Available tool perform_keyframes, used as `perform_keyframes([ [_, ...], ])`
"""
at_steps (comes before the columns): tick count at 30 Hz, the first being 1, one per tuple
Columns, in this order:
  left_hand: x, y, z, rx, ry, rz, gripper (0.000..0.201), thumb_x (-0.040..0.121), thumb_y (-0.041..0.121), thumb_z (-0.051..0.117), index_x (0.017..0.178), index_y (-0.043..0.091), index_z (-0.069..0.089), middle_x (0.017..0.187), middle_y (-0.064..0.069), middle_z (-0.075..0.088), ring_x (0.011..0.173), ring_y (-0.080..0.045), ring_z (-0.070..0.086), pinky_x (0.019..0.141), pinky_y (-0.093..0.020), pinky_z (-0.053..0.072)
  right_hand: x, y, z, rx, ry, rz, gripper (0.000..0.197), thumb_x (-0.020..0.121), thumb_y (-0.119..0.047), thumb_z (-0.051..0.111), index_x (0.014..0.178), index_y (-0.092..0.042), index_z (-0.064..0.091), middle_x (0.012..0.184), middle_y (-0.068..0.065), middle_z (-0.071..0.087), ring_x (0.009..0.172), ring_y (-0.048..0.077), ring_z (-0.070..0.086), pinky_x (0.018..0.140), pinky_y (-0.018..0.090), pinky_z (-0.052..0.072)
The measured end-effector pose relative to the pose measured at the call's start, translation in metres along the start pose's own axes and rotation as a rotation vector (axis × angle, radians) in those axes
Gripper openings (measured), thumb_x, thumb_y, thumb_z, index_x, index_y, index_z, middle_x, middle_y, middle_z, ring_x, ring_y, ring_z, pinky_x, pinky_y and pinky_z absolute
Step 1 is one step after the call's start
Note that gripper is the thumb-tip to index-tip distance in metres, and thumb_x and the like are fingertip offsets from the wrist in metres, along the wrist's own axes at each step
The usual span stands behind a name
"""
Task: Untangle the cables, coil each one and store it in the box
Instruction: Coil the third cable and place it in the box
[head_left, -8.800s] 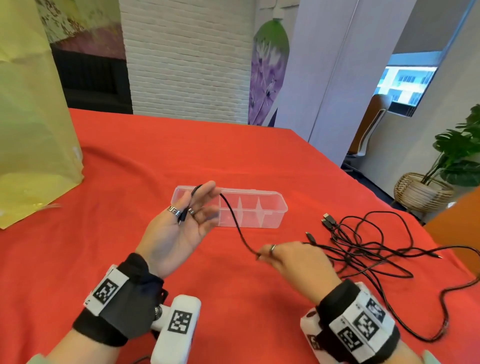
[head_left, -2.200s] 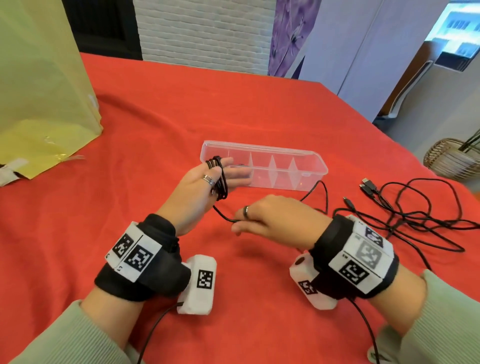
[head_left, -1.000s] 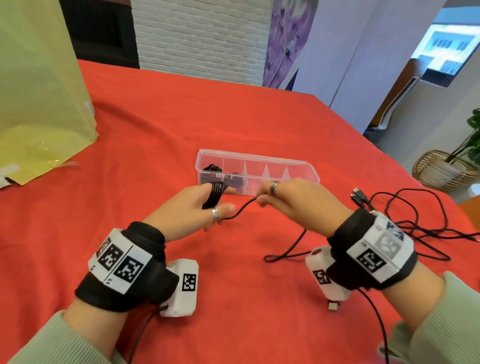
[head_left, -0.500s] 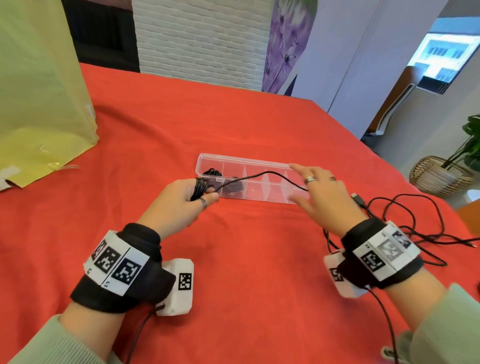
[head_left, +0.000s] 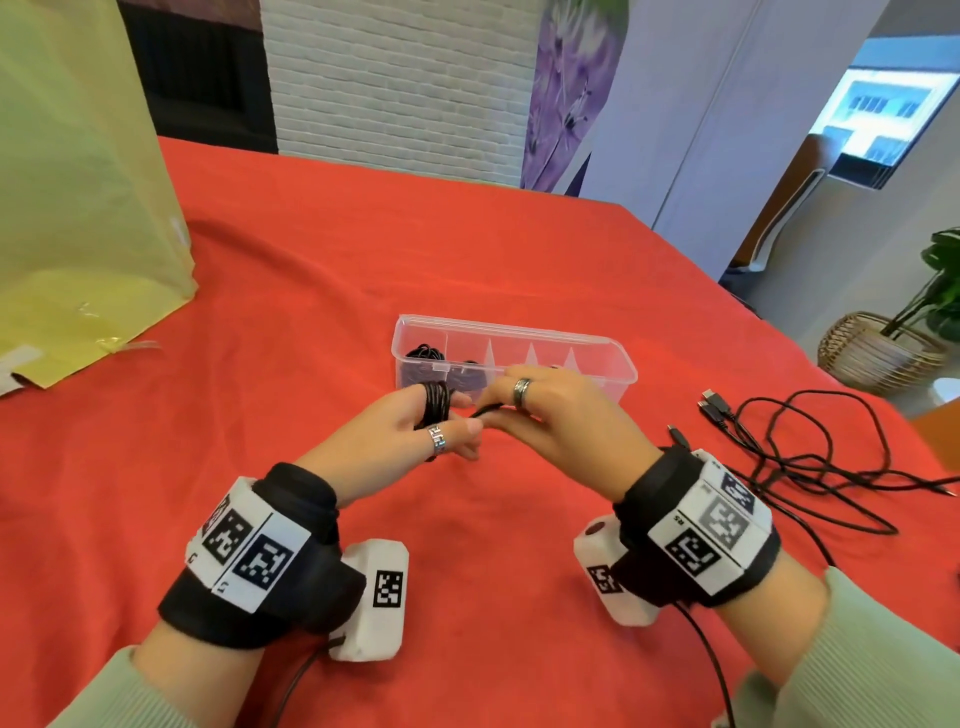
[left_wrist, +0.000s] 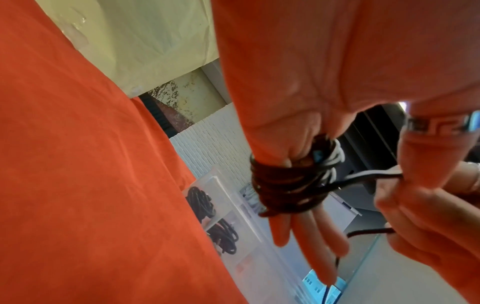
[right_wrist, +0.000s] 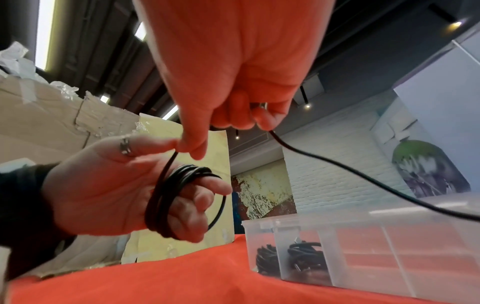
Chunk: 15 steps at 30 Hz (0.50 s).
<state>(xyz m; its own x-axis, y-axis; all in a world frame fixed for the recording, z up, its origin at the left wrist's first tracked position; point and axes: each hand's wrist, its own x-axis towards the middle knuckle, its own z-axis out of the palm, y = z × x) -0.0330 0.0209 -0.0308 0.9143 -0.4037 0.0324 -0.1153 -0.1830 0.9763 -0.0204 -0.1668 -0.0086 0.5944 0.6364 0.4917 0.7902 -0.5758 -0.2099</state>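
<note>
coils (head_left: 431, 359) in box (head_left: 597, 344), loose cables (head_left: 810, 460) right

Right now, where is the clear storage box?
Head view: the clear box sits mid-table on the red cloth, just beyond the left hand and right hand, with the tangled cables to its right and the yellow bag far left.
</note>
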Motion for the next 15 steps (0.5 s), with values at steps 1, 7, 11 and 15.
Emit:
perform_keyframes([
  [1, 0.000, 0.000, 0.002, -0.083, -0.028, -0.033, 0.024, 0.087, 0.025, 0.061, 0.105, 0.009, 0.058, 0.089, -0.007, 0.073, 0.091, -0.022, 0.069, 0.080, -0.028, 0.049, 0.002, 0.000, -0.002, 0.062, 0.063, 0.034, 0.027, 0.089, -0.034, 0.051, 0.089, -0.013, 0.069, 0.079, -0.004, 0.065, 0.073, 0.007, 0.057, 0.065, 0.021, 0.043],
  [7, -0.008, 0.013, 0.005, -0.524, -0.246, -0.059, 0.032, 0.082, 0.020, 0.045, 0.105, -0.001, 0.056, 0.090, -0.016, 0.071, 0.080, -0.031, 0.070, 0.073, -0.031, 0.056, 0.020, -0.001, 0.001, 0.357, 0.240, 0.272, 0.009, 0.086, -0.021, 0.063, 0.083, -0.023, 0.071, 0.079, -0.011, 0.069, 0.075, 0.001, 0.063, 0.070, 0.020, 0.049],
  [11, -0.010, 0.012, 0.001, -0.594, -0.246, -0.025, 0.031, 0.082, 0.014, 0.044, 0.104, -0.002, 0.058, 0.090, -0.017, 0.072, 0.076, -0.030, 0.071, 0.068, -0.028, 0.055, 0.024, 0.015, 0.017, 0.513, -0.001, 0.383, 0.018, 0.091, -0.026, 0.056, 0.083, -0.018, 0.069, 0.078, 0.005, 0.069, 0.074, 0.007, 0.059, 0.070, 0.025, 0.047],
  [15, -0.008, 0.014, 0.000, -0.743, -0.159, 0.076, 0.023, 0.074, 0.006, 0.063, 0.096, 0.002, 0.071, 0.094, -0.018, 0.072, 0.077, -0.029, 0.071, 0.067, -0.029, 0.056, 0.018, 0.016, 0.027, 0.677, -0.207, 0.493, 0.025, 0.098, -0.014, 0.043, 0.093, -0.017, 0.067, 0.068, 0.009, 0.047, 0.060, 0.015, 0.041, 0.058, 0.025, 0.038],
])
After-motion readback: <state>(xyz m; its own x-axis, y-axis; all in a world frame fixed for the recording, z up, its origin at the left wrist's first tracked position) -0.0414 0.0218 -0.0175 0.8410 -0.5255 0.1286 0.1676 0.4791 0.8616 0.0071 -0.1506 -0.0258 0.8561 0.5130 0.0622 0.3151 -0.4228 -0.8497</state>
